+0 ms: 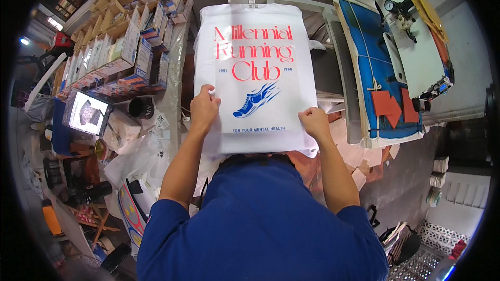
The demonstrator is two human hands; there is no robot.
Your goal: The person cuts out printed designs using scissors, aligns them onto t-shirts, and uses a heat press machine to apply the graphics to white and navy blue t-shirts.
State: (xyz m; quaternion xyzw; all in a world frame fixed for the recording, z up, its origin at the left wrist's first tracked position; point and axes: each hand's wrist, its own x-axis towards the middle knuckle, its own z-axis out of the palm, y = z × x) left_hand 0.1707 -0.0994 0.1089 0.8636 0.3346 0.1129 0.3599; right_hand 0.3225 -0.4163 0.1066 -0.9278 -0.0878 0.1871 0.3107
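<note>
A white T-shirt (pixel 209 142) lies spread flat before me, its collar at the far end. Over its chest is a clear film (pixel 258 123) with red lettering above a blue winged running shoe (pixel 256 99). The film catches light in glossy patches near its top left. My left hand (pixel 205 108) is over the shirt's left side, thumb and fingers bent together at the film's left edge. Across from it, my right hand (pixel 315 123) is curled into a near fist, fingertips at the film's lower right edge. The exact contact under the fingers is hidden.
Cardboard boxes (pixel 129 47) crowd the left bench, with a lit screen (pixel 88 113) and a black mug (pixel 141 107) nearby. On the right are a blue padded board (pixel 379 74) with orange-red pieces (pixel 386 105), and a machine with a pressure gauge (pixel 389 5). Paper sheets (pixel 351 152) lie below.
</note>
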